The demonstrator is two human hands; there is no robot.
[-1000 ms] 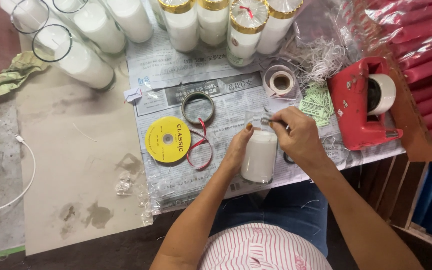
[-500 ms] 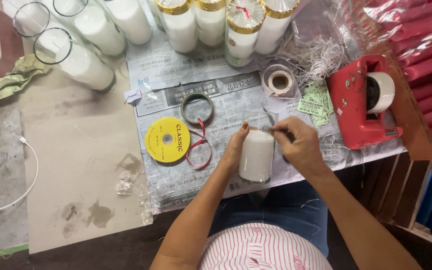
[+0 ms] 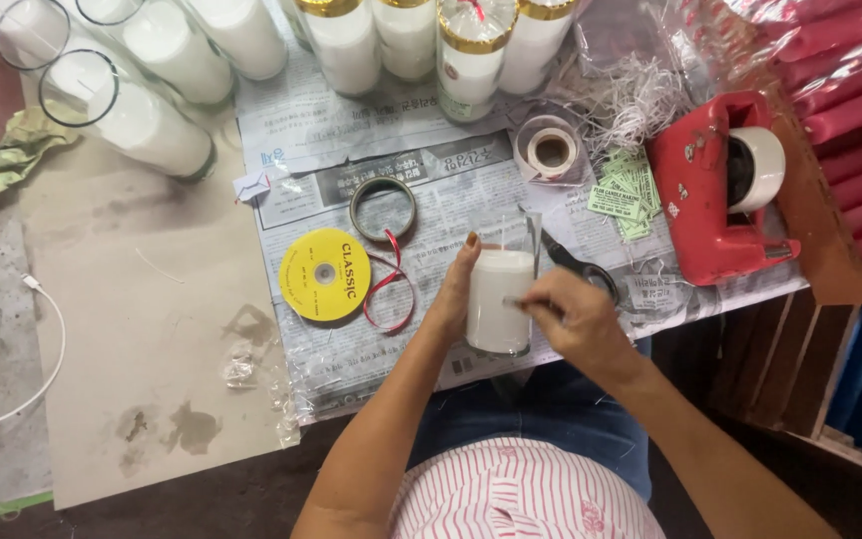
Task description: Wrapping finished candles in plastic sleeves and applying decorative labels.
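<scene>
The left hand point(image 3: 454, 289) gripped the white glass candle point(image 3: 499, 299) upright on the surface; the right hand point(image 3: 571, 319) pinched a small strip against its front. Beyond the hands, gold-capped candles point(image 3: 471, 45) stood finished; uncapped ones point(image 3: 127, 110) remained.

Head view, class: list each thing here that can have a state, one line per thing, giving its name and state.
left hand: gripping the candle jar's side
right hand: fingertips pinched against the jar's front
candle jar: upright, wax-filled, no lid
scissors: lying on the newspaper, partly hidden
tape dispenser: loaded with a roll
yellow ribbon spool: flat, red ribbon trailing loose
gold-capped candles: upright, capped
</scene>
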